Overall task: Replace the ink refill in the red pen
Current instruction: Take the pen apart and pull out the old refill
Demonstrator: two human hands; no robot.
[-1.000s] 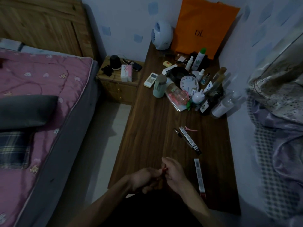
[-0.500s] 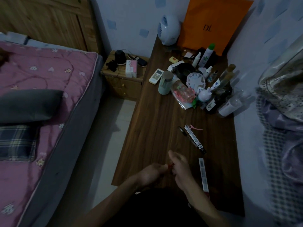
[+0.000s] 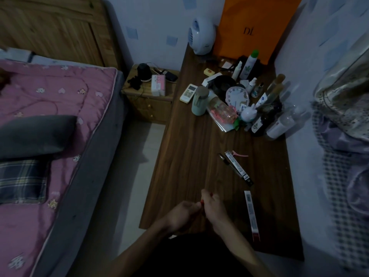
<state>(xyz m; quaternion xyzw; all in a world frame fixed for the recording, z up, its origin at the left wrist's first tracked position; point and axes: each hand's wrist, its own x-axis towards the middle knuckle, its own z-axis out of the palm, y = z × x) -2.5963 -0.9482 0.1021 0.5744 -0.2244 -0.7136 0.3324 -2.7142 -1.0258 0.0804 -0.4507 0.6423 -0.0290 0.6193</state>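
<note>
My left hand [image 3: 180, 215] and my right hand [image 3: 212, 209] meet over the near edge of the dark wooden table [image 3: 189, 156]. Both are closed on the red pen [image 3: 202, 202], of which only a small red bit shows between the fingers. A long white refill packet [image 3: 251, 213] with a red end lies flat just right of my right hand. Farther up the table lies a second packet [image 3: 237, 166] with a dark end, a black pen-like stick beside it. The room is dim and the pen's parts are hidden by my fingers.
Bottles, a cup [image 3: 199, 100], a small clock [image 3: 237, 96] and a remote [image 3: 188, 92] crowd the table's far half. An orange bag [image 3: 253, 27] and a white fan [image 3: 201, 36] stand at the back. A bed [image 3: 50, 136] lies left, a nightstand [image 3: 149, 100] beside it.
The camera has tilted and drifted, shifting the scene right and down. My hands stay together on the pen, with small finger movements only.
</note>
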